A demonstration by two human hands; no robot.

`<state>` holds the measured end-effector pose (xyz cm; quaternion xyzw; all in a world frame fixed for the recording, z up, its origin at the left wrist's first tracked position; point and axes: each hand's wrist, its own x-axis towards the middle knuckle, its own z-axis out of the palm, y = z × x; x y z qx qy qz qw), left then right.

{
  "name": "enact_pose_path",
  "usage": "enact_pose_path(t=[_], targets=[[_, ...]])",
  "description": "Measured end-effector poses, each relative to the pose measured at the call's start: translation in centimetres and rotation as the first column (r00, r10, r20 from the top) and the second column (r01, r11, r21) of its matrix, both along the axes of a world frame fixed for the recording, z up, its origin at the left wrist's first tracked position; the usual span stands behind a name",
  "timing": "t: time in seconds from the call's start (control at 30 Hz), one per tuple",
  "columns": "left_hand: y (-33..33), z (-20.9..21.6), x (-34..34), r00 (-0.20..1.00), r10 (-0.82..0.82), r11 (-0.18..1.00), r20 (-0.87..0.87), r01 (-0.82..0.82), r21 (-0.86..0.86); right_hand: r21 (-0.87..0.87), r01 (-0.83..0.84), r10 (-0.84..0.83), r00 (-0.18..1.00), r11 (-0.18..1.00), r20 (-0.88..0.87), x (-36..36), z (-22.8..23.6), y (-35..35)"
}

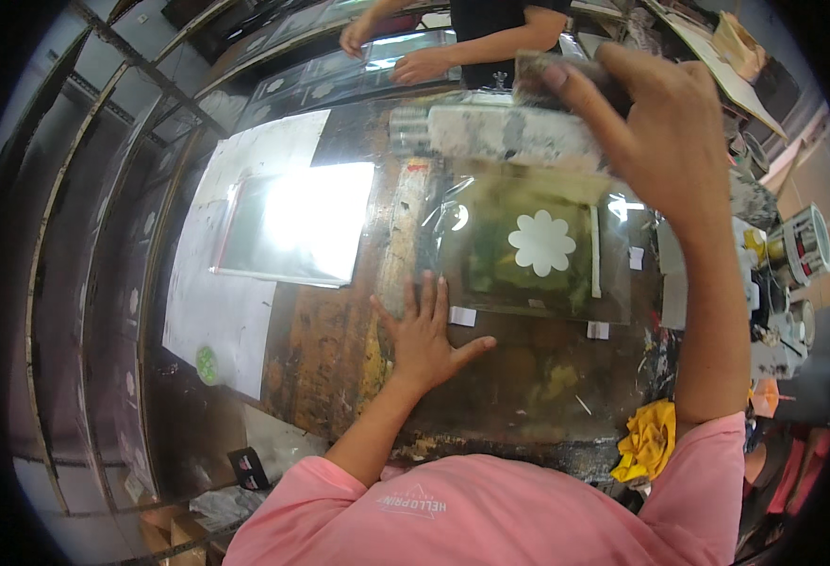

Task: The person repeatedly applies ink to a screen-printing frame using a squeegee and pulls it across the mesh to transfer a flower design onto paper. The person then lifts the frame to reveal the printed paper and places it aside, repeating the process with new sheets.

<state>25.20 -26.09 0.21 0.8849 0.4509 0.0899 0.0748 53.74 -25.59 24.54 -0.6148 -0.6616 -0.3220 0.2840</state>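
We have our left hand (424,335) spread flat, fingers splayed, pressing on the stained brown bench (340,349) at the near-left corner of a clear plastic sheet with a white flower shape (539,243) in its middle — the sheet lies just beyond our fingertips and looks settled flat. Our right hand (655,132) is raised beyond the sheet, fingers curled tight around a paint-crusted grey roller (509,132) whose drum hovers along the sheet's far edge. By our reading the sheet is placed and held, while the rolling across it is not yet done. Small white tape tabs (462,316) sit just beside our left fingertips and at the sheet's near-right corner. Left of our left hand a bright white sheet on paper (297,226) lies well apart, leaving bare bench between. Right of our right arm, clutter and a crumpled yellow cloth (649,441) crowd the bench edge; beyond the roller another person's hands (420,64) work.
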Motion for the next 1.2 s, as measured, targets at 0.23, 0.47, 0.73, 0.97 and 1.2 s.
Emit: enact_pose_path(t=[0.23,0.47,0.73,0.97,1.2], targets=[[6.2,3.9,3.5,0.863,-0.042,0.984,0.504,-0.052,0.171,-0.056,-0.03,0.032,0.999,0.998,0.032,0.7,3.2,2.5],[12.8,2.7,-5.8,0.875,0.166,0.926,0.454,-0.297,0.232,-0.174,0.06,-0.093,0.977,0.983,-0.192,0.6,1.2,0.8],[29.8,-10.0,-17.5,0.911,0.242,0.91,0.335,-0.333,0.247,-0.149,0.214,-0.235,0.962,0.965,-0.139,-1.0,1.1,0.9],[19.4,-9.1,-17.9,0.92,0.242,0.967,-0.31,-0.255,-0.001,-0.244,0.271,-0.294,0.954,0.931,-0.061,-1.3,0.0,-0.2],[15.7,-2.7,-16.0,0.972,0.211,0.971,-0.101,-0.197,0.139,-0.152,0.208,-0.223,0.971,0.966,-0.087,0.3,-0.1,0.7]])
